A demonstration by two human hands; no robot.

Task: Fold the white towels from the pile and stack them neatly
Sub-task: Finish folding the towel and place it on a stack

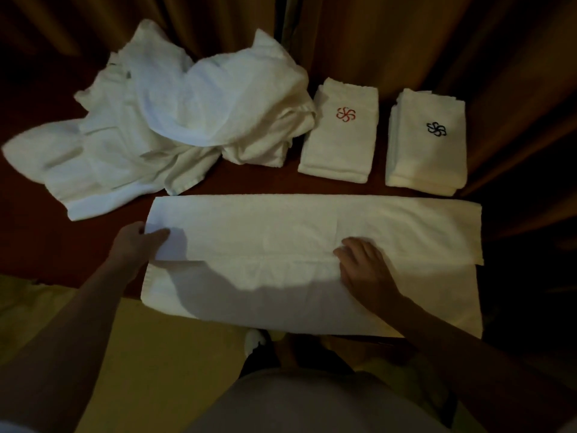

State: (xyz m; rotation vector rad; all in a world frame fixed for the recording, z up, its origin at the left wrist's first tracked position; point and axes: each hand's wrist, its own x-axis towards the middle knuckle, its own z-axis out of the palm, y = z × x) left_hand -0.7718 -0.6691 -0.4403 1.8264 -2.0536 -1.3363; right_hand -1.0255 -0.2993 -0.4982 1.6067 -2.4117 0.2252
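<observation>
White towel [312, 226] is half folded; left hand [137, 245] pinches its end, right hand [365, 267] presses flat; two stacks [338, 132] done, pile [162, 120] waits

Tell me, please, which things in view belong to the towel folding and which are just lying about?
Part of the job:
- left hand gripping the towel's left end
- right hand resting flat on it
- half-folded towel
- unfolded pile
- red-logo stack
- dark-logo stack

Just there:
- dark red table
- brown curtain
- yellowish floor
</observation>
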